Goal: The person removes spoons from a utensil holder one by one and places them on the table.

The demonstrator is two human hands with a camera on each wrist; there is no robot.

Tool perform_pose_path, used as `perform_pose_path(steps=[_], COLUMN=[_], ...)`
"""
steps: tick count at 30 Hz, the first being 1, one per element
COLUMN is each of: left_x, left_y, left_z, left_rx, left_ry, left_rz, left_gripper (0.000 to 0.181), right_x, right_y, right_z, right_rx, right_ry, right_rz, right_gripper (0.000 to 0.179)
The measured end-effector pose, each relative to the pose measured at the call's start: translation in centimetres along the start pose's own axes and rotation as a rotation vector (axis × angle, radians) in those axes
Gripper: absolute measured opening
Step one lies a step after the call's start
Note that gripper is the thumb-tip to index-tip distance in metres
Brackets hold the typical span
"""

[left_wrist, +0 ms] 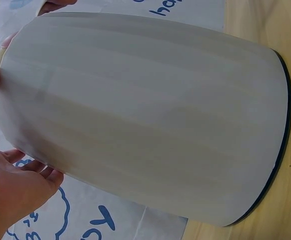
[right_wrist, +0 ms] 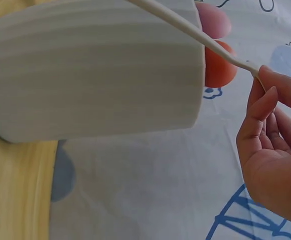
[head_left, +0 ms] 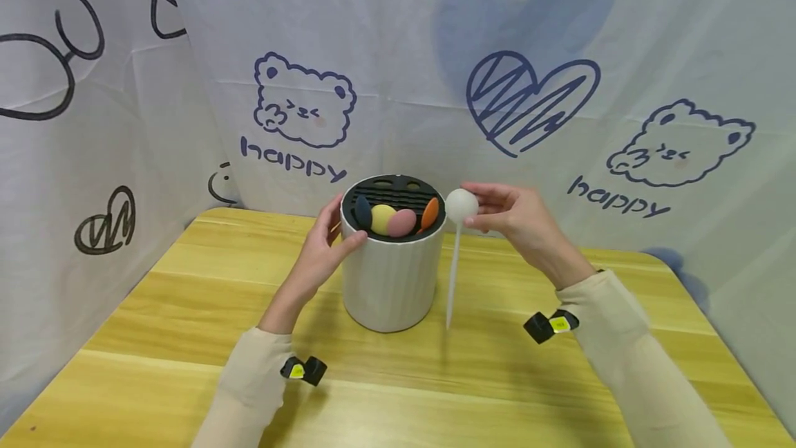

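A white ribbed utensil holder (head_left: 390, 282) stands upright on the table, its black slotted top (head_left: 398, 192) facing up. My left hand (head_left: 320, 247) grips its left side near the rim, thumb at the front edge and fingers round the side. Four rounded heads poke out of the top: dark blue (head_left: 363, 213), yellow (head_left: 382, 218), pink (head_left: 401, 222) and orange (head_left: 430, 213). Right beside the holder, my right hand (head_left: 513, 216) pinches a white spoon (head_left: 462, 207) by its round head. The spoon's long, tapering handle (right_wrist: 185, 27) points down, in front of the holder in the right wrist view.
The holder and spoon are over a yellow wood-grain table (head_left: 385, 386). Close behind the table hangs a white cloth (head_left: 398, 40) printed with bears and hearts, and it also runs along the left side.
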State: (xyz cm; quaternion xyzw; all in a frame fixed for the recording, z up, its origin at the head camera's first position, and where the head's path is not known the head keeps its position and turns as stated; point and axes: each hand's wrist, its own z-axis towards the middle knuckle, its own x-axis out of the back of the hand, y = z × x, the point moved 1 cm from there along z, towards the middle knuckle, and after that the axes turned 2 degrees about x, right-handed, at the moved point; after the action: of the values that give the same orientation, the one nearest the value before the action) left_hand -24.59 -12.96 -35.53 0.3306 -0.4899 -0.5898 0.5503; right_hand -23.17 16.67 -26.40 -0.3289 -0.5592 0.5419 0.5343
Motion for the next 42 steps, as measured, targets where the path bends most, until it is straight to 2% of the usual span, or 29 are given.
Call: perform_pose_path(steps=[16, 22, 28, 34, 42], left_x=[0.1, 0.1, 0.1, 0.1, 0.0], left_y=[-0.1, -0.1, 0.0, -0.1, 0.0], left_z=[-0.1, -0.2, -0.2, -0.2, -0.1], left_rx=[0.003, 0.000, -0.006, 0.000, -0.007], left_ry=[-0.004, 0.001, 0.003, 0.000, 0.003], left_rz=[0.005, -0.001, -0.004, 0.000, -0.002], left_gripper=[0.080, 0.078, 0.083, 0.085, 0.085], right_x=[0.5, 0.0, -0.8, -1.1, -1.1], right_y=[4.9, 6.8, 8.8, 10.4, 11.7], right_z=[-0.5, -0.6, -0.5, -0.4, -0.4], right_rx=[-0.149, -0.175, -0.236, -0.279, -0.264], right_ry=[0.002, -0.006, 0.034, 0.045, -0.014], right_rz=[-0.083, -0.064, -0.083, -0.047, -0.064], right_gripper=[0.051, 0.049, 0.050, 0.049, 0.050])
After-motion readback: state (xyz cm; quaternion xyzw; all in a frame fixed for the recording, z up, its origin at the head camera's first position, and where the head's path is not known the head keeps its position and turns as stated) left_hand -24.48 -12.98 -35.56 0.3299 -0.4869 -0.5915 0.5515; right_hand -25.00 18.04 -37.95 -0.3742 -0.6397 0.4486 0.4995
